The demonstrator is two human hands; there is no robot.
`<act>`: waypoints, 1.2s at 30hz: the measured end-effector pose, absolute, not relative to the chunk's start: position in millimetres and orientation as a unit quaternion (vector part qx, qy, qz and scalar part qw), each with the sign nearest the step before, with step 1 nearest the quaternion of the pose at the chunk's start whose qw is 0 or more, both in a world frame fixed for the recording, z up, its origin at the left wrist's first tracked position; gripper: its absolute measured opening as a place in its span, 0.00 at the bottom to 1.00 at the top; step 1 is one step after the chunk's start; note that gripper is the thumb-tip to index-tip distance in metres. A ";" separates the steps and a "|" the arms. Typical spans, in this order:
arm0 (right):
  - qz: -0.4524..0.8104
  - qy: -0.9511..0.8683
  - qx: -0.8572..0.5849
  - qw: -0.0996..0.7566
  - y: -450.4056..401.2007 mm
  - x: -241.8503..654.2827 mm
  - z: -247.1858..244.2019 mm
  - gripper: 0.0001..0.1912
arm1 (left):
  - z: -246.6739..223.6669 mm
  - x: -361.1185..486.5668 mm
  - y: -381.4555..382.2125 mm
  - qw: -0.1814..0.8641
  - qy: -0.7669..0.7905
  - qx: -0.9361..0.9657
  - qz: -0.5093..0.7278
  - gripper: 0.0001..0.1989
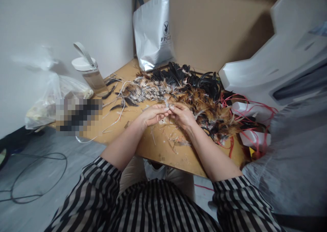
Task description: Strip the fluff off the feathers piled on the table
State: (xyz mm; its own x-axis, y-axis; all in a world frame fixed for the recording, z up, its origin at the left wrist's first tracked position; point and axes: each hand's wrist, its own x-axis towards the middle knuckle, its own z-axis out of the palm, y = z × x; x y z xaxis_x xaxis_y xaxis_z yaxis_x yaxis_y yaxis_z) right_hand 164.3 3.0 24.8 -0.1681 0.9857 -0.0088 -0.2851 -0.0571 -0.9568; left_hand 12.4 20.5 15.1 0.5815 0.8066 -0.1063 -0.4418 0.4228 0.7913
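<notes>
Above the wooden table, my left hand and my right hand meet fingertip to fingertip. Both are closed in a pinch on a small feather, whose pale fluffy part shows just above the fingers; the rest of it is hidden. Right behind my hands lies a wide heap of feathers, with glossy black feathers at the back, brown feathers to the right and whitish-brown feathers to the left. Feather scraps litter the wood in front of my right hand.
A silver bag stands at the back. On the left are a lidded bottle, a knotted plastic bag and a blurred-out patch. Red string, white foam and a grey bag crowd the right. A black cable loops on the floor.
</notes>
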 end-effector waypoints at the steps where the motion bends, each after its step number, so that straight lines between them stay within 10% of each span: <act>1: 0.620 -0.438 -0.393 0.519 2.6 164.1 24.6 0.13 | 16.1 13.1 19.8 0.793 0.255 0.382 0.399 0.04; 11: 0.616 -0.391 -0.421 0.539 -1.4 162.2 25.9 0.13 | 19.7 23.5 15.0 0.631 0.338 0.507 0.480 0.13; 36: 0.497 -0.512 -0.483 0.507 1.9 169.2 28.9 0.13 | 18.2 15.7 16.9 0.697 0.340 0.473 0.419 0.10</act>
State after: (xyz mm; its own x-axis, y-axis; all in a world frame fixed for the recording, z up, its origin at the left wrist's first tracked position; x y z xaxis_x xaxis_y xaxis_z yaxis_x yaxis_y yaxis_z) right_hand 169.2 1.9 28.9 -0.0181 0.9991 0.0393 -0.0094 0.0391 -0.9992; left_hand 15.7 16.9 18.2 0.4186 0.9048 -0.0777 -0.2617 0.2021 0.9437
